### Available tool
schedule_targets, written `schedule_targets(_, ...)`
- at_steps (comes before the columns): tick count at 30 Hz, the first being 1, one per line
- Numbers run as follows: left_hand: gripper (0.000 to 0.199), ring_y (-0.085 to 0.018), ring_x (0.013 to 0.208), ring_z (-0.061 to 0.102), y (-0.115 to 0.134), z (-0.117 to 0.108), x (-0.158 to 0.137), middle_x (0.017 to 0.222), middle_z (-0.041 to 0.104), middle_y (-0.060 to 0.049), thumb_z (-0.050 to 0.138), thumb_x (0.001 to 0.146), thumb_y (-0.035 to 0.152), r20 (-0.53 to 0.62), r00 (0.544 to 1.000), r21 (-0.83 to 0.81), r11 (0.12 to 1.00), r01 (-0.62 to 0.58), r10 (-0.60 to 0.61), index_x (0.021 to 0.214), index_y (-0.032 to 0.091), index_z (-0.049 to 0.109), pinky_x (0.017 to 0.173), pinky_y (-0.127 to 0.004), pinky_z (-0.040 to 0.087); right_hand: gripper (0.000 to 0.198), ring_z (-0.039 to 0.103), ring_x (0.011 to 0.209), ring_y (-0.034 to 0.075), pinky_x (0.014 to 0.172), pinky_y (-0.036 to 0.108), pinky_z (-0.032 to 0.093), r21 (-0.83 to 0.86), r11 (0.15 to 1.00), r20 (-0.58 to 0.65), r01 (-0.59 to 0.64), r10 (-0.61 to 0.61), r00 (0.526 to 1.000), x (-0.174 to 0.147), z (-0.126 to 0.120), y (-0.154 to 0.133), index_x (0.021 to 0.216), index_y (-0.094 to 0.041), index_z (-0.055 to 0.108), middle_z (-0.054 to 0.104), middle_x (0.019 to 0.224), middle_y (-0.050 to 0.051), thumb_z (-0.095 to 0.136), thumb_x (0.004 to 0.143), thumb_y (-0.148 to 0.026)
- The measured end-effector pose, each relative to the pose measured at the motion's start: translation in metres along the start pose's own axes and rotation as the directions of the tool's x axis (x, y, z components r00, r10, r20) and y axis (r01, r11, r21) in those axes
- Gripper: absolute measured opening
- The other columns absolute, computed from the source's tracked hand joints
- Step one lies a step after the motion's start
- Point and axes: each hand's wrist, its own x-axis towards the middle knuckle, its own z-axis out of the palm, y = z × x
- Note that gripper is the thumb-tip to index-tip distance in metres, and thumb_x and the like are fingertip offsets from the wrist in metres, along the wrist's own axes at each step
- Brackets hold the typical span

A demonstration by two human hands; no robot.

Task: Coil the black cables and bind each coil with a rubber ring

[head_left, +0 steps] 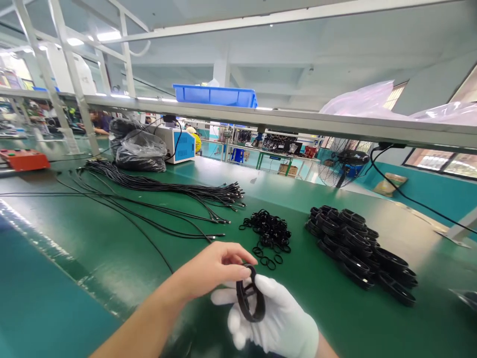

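Where your green bench (115, 258) runs off to the far left, an orange control box (25, 160) sits near the edge of view. To its right, a long bundle of black cables (160, 185) lies stretched out in front of a black plastic bag (141, 151) and a white-and-blue machine (183, 145); nearer to you, some loose cables (186, 235) trail out with their connector ends pointing right. None of these is wound, so I would count them as what is left, though they overlap too much to number.

Next comes your bare left hand (216, 263), its thumb and fingertips pinching at the top of a black coil (242, 300). That coil is between your two hands, over the near part of the bench, tipped up on edge with a dark strip crossing its middle. Your gloved right hand (279, 313) grasps it too, thumb at the upper rim, fingers behind. Whether a ring is around it, I can't tell; judging by its shape, this piece is wound but not yet laid down.

Just beyond your hands is a heap of small black rings (266, 228), plenty of them unused. Farther right, a pile of wound coils (357, 248) looks like the finished share.
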Motion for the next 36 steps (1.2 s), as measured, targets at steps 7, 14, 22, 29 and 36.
schedule_targets(7, 0.029, -0.009, 0.047, 0.045, -0.022, 0.002, 0.014, 0.056, 0.050, 0.007, 0.066, 0.063, 0.038, -0.167, 0.973, 0.045, 0.984, 0.170, -0.160, 0.081, 0.016, 0.063, 0.044, -0.021, 0.033, 0.051, 0.058, 0.075, 0.016, 0.061, 0.028, 0.045, -0.484, 0.874, -0.434, -0.032, -0.208, 0.877, 0.012, 0.014, -0.001, 0.102, -0.018, 0.052, 0.057, 0.093, 0.003, 0.070, 0.055, -0.012)
schedule_targets(14, 0.031, -0.010, 0.048, 0.047, -0.025, 0.014, 0.018, 0.053, 0.054, 0.005, 0.070, 0.057, 0.046, -0.219, 0.966, 0.178, 0.968, 0.175, -0.134, 0.069, 0.018, 0.063, 0.042, -0.020, 0.027, 0.034, 0.061, 0.070, 0.019, 0.054, 0.030, 0.046, -0.499, 0.866, -0.398, -0.028, -0.201, 0.895, 0.011, 0.008, 0.002, 0.092, -0.012, 0.050, 0.057, 0.086, 0.007, 0.065, 0.069, -0.032)
schedule_targets(22, 0.029, -0.009, 0.043, 0.044, -0.027, 0.015, 0.009, 0.057, 0.057, 0.004, 0.055, 0.073, 0.047, -0.316, 0.939, 0.032, 0.988, 0.152, -0.135, 0.076, 0.018, 0.059, 0.044, -0.021, 0.032, 0.048, 0.059, 0.076, 0.015, 0.059, 0.028, 0.048, -0.412, 0.910, -0.349, -0.038, -0.119, 0.929, 0.006, 0.007, -0.003, 0.103, -0.016, 0.050, 0.051, 0.106, 0.007, 0.073, 0.061, -0.023)
schedule_targets(29, 0.016, -0.005, 0.046, 0.031, -0.031, 0.030, -0.011, 0.055, 0.044, 0.008, 0.057, 0.071, 0.030, -0.217, 0.954, -0.312, 0.941, 0.132, -0.206, 0.068, 0.016, 0.049, 0.044, -0.019, 0.022, 0.046, 0.058, 0.085, 0.018, 0.064, 0.028, 0.046, -0.374, 0.926, -0.287, 0.056, -0.173, 0.942, 0.010, 0.007, -0.006, 0.098, -0.015, 0.051, 0.057, 0.096, 0.005, 0.069, 0.056, -0.008)
schedule_targets(36, 0.017, -0.006, 0.049, 0.030, -0.038, 0.037, -0.012, 0.053, 0.038, 0.008, 0.057, 0.070, 0.028, -0.209, 0.964, -0.376, 0.923, 0.077, -0.165, 0.065, 0.017, 0.045, 0.046, -0.019, 0.022, 0.045, 0.060, 0.082, 0.018, 0.064, 0.027, 0.045, -0.404, 0.914, -0.297, 0.041, -0.173, 0.939, 0.012, 0.002, -0.002, 0.093, -0.015, 0.053, 0.061, 0.089, 0.003, 0.068, 0.053, -0.003)
